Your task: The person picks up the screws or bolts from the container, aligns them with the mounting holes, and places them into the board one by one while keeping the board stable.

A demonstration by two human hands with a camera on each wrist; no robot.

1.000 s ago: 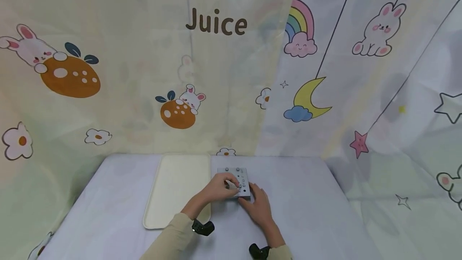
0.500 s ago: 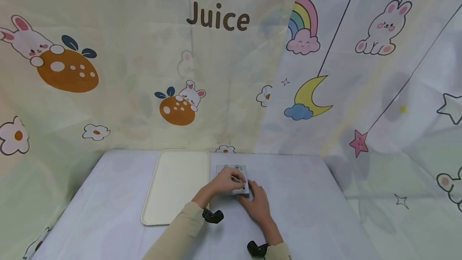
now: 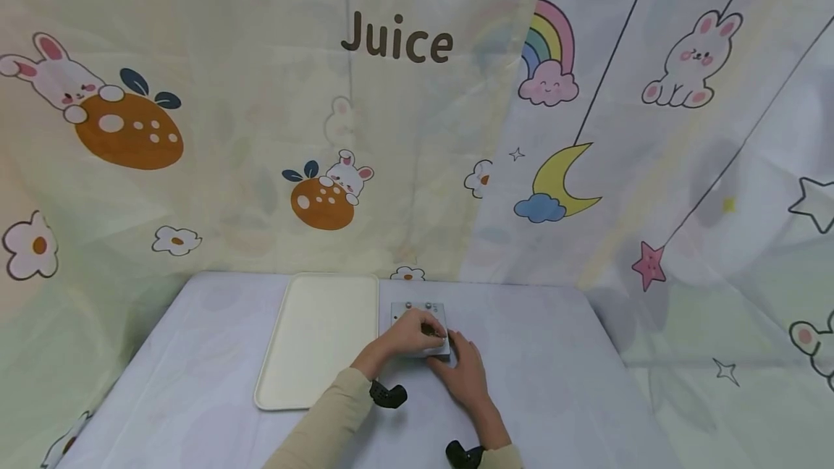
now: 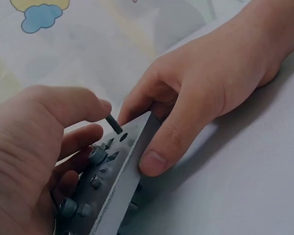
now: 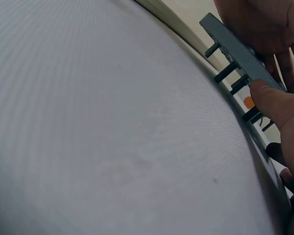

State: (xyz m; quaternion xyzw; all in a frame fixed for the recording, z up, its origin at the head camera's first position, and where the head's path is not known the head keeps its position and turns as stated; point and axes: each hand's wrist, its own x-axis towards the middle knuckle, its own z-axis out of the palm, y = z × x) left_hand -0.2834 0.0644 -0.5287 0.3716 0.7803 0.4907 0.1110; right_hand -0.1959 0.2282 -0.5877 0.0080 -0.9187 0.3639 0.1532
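In the head view a grey metal plate point(image 3: 399, 310) with screws lies on the white table, right of the tray. My left hand point(image 3: 412, 331) is over its right part. The left wrist view shows my left hand point(image 4: 34, 127) pinching a dark threaded screw point(image 4: 114, 124), its tip just above a hole near the plate's corner. My right hand point(image 3: 465, 375) grips the plate's right edge, thumb on the near side. Several screws point(image 5: 228, 72) stick out below the plate point(image 5: 235, 46) in the right wrist view. Fingers hide part of the plate's top.
A cream tray point(image 3: 319, 339) lies on the table point(image 3: 547, 382), left of the plate. Behind the table hangs a printed cloth point(image 3: 417, 129) with cartoon rabbits. A black wrist camera point(image 3: 389, 394) sits on each forearm.
My left hand has moved right across the plate to its right-hand edge, pinching the screw. My right hand keeps its grip at the same spot. The head view has shifted slightly.
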